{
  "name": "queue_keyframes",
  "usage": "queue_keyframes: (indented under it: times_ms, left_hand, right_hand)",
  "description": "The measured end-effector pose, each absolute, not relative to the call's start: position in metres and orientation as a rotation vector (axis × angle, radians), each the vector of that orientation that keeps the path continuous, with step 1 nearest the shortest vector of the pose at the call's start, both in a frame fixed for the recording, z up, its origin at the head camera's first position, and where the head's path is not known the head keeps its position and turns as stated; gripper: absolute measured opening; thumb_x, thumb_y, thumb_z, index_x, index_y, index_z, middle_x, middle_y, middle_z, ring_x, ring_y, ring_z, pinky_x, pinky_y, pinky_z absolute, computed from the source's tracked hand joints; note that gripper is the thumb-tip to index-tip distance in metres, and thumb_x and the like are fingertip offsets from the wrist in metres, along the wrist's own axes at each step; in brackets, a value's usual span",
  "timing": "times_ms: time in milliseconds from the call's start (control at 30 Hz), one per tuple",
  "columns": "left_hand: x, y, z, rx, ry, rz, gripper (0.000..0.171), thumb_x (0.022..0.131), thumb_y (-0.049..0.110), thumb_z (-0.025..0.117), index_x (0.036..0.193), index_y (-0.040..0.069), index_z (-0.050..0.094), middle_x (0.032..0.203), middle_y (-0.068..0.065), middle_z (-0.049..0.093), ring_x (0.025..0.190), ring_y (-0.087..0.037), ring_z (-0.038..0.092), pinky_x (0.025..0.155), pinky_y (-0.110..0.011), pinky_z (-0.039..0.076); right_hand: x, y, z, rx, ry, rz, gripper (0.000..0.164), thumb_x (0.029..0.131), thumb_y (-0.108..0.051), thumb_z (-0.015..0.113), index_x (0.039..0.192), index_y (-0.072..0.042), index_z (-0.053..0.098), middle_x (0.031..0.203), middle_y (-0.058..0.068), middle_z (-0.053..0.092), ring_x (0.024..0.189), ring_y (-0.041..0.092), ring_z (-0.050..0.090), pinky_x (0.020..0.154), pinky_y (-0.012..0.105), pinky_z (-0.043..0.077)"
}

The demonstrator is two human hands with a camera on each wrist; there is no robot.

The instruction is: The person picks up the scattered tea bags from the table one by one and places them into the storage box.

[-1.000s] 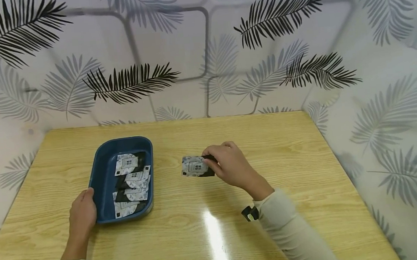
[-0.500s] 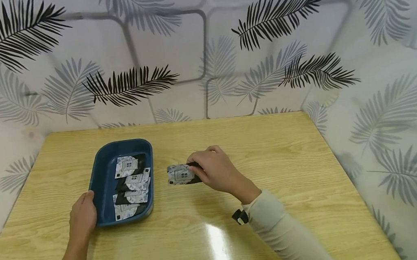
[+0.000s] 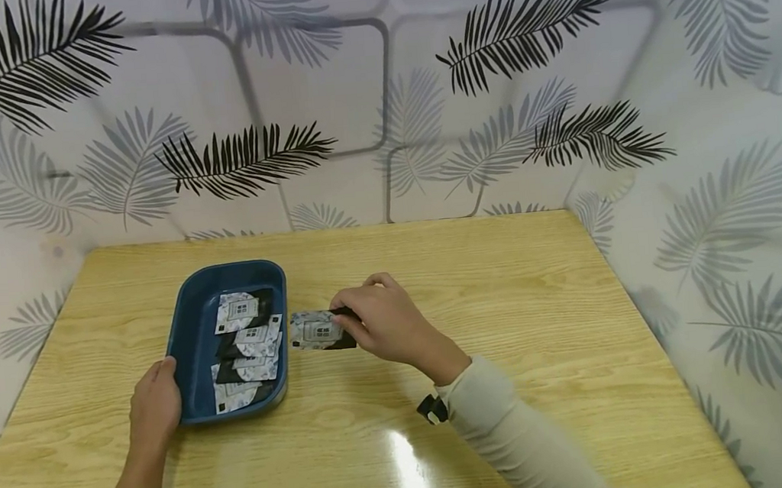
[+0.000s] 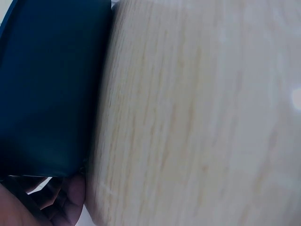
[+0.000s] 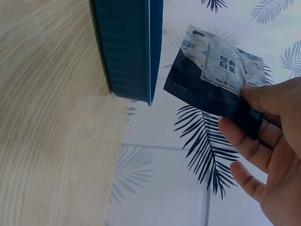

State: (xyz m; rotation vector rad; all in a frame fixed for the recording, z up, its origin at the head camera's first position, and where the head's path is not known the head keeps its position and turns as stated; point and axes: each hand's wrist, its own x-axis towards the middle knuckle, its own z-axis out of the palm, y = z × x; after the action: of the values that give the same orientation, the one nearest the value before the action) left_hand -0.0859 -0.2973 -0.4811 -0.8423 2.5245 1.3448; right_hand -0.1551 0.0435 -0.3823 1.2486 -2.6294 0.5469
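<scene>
A small black-and-white printed tea sachet (image 3: 315, 332) is pinched between the thumb and fingers of my right hand (image 3: 385, 322), just right of the blue plastic bin (image 3: 193, 313). In the right wrist view the sachet (image 5: 214, 70) is held above the table, apart from the bin wall (image 5: 124, 52). My left hand (image 3: 155, 404) grips the bin's left rim near the front corner, its thumb on the rim. The left wrist view has the fingers (image 4: 73, 197) curled at the bin's edge. Several similar sachets (image 3: 244, 355) lie overlapping inside the bin.
The bin stands on a wood-grain table (image 3: 477, 283) at the left. A leaf-patterned wall covering (image 3: 353, 109) rises behind the table and along its sides. Each wrist wears a black strapped device (image 3: 434, 409).
My right hand has moved left with the sachet, bringing it from the middle of the table close to the bin's right rim. The left hand and bin stay in place.
</scene>
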Motion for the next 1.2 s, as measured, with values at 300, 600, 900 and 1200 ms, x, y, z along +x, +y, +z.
queue_keyframes:
  times_ms: [300, 600, 900, 1200]
  left_hand:
    - [-0.087, -0.298, -0.482, -0.853, 2.523, 1.34, 0.072, 0.105, 0.051, 0.007, 0.156, 0.006, 0.029, 0.161, -0.028, 0.025, 0.147, -0.055, 0.023, 0.118, -0.067, 0.023]
    - [-0.086, -0.299, -0.482, -0.859, 2.517, 1.341, 0.072, 0.105, 0.051, 0.007, 0.157, 0.006, 0.028, 0.161, -0.028, 0.024, 0.147, -0.054, 0.022, 0.118, -0.067, 0.023]
    - [-0.086, -0.298, -0.481, -0.853, 2.525, 1.336, 0.071, 0.105, 0.049, 0.007, 0.156, 0.005, 0.029, 0.161, -0.029, 0.025, 0.147, -0.054, 0.023, 0.118, -0.067, 0.023]
    - [-0.087, -0.297, -0.48, -0.854, 2.529, 1.334, 0.07, 0.106, 0.049, 0.006, 0.156, 0.005, 0.028, 0.161, -0.029, 0.024, 0.147, -0.054, 0.022, 0.119, -0.067, 0.022]
  right_hand:
    - [-0.153, 0.03, -0.382, 1.28, -2.607, 0.542, 0.018, 0.101, -0.024, 0.059, 0.113, -0.015, 0.069, 0.104, -0.004, 0.075, 0.09, 0.011, 0.071, 0.103, 0.043, 0.047]
    - [-0.153, 0.014, -0.383, 1.339, -2.595, 0.452, 0.016, 0.103, -0.028, 0.057, 0.11, -0.019, 0.068, 0.103, -0.009, 0.075, 0.089, 0.006, 0.069, 0.103, 0.04, 0.047]
    - [-0.15, 0.001, -0.387, 1.365, -2.586, 0.417, 0.019, 0.103, -0.029, 0.055, 0.115, -0.02, 0.067, 0.109, -0.011, 0.074, 0.096, 0.005, 0.07, 0.102, 0.037, 0.046]
    - [-0.146, -0.012, -0.394, 1.389, -2.573, 0.425, 0.021, 0.104, -0.027, 0.054, 0.118, -0.021, 0.068, 0.112, -0.011, 0.075, 0.099, 0.003, 0.07, 0.103, 0.037, 0.046]
